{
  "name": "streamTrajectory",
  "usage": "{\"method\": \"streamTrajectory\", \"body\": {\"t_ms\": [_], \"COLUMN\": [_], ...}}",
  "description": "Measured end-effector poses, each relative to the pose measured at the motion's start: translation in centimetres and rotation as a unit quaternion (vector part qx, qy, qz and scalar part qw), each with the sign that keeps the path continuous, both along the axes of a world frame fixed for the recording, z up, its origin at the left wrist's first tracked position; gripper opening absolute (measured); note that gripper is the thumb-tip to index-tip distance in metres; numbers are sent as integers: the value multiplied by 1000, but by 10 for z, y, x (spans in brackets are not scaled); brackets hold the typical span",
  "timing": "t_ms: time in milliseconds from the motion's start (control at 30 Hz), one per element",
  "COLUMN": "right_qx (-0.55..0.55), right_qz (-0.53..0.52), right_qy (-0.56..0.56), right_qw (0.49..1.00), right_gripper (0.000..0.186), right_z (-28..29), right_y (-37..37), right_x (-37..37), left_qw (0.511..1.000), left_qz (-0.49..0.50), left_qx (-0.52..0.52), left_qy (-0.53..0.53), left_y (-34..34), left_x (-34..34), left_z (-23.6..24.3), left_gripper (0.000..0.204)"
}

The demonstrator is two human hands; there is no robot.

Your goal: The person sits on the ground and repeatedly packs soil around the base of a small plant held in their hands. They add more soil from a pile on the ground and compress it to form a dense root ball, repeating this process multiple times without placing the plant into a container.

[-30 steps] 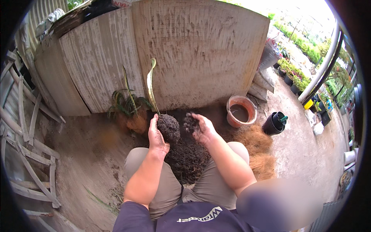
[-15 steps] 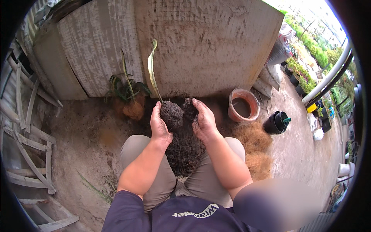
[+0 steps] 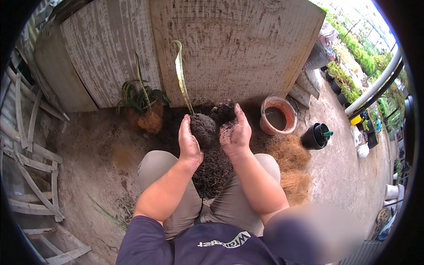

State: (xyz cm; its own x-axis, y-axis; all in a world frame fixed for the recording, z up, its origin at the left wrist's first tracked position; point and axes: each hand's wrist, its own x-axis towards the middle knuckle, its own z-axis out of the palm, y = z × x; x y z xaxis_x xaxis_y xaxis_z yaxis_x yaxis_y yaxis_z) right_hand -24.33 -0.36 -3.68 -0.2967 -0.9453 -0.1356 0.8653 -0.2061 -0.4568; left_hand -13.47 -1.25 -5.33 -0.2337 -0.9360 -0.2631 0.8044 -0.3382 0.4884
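My left hand [image 3: 190, 142] cups the left side of a round, dark ball of soil [image 3: 203, 130]. A single long, yellow-edged leaf [image 3: 180, 73] rises from the ball and leans up to the left. Against the ball's right side, my right hand [image 3: 236, 136] carries a dark, crumbly clump of soil [image 3: 224, 111] in its palm and fingers. Both hands are smeared with soil. Beneath them, between my knees, lies a heap of dark soil [image 3: 212, 174]. The underside of the ball is partly hidden.
Left of the heap, a plant with a brown fibre-wrapped root ball [image 3: 150, 121] leans by the board wall [image 3: 234, 53]. To the right are a terracotta-coloured pot [image 3: 289, 115], black pots [image 3: 312, 138] and brown coir fibre [image 3: 289, 154]. Wooden slats [image 3: 33, 165] stand far left.
My right hand has risen slightly and moved right, its soil clump now more visible. The soil ball with the leaf and my left hand have shifted a little right.
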Motion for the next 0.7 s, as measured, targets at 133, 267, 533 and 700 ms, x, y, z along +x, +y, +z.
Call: {"method": "streamTrajectory", "body": {"t_ms": [133,267,533,700], "right_qx": [-58,-75,-131,-98], "right_qz": [-31,-85,-140,-138], "right_qy": [247,422,538,549], "right_qw": [967,900,821,819], "right_gripper": [21,19,21,19], "right_z": [3,-1,2,1], "right_y": [5,11,13,13], "right_x": [18,29,33,33], "left_qw": [996,992,966,929], "left_qz": [69,69,97,109], "left_qx": [-11,-83,-180,-234], "left_qy": [-54,-66,-160,-265], "left_y": [4,-4,0,5], "left_x": [-5,-1,2,3], "left_z": [0,-25,-18,-7], "left_gripper": [31,34,33,31]}}
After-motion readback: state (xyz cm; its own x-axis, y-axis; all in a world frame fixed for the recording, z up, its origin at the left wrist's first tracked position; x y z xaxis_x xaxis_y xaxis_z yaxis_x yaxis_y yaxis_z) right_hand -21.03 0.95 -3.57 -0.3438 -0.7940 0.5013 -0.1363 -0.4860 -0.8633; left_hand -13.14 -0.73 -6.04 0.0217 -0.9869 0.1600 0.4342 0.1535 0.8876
